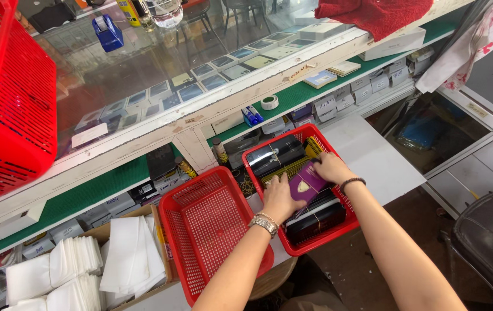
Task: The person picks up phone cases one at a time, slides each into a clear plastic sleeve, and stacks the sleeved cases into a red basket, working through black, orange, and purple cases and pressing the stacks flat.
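Note:
Both my hands reach into a red plastic basket [313, 245] packed with banded bundles of dark and yellow flat packets [278, 156]. My left hand [278, 198], with a metal watch on its wrist, presses on the bundles near the basket's left side. My right hand [332, 168], wearing a dark bead bracelet, grips the top edge of a purple flat packet [306, 185] with a pale emblem. The packet lies tilted between both hands, and my left hand's fingers touch its lower edge.
An empty red basket [212, 230] sits just left. A cardboard box [134, 259] of white cloths lies at lower left. A glass display counter [160, 75] runs across the back, with a large red basket [10, 109] on it. A tape roll [269, 102] rests on the green shelf.

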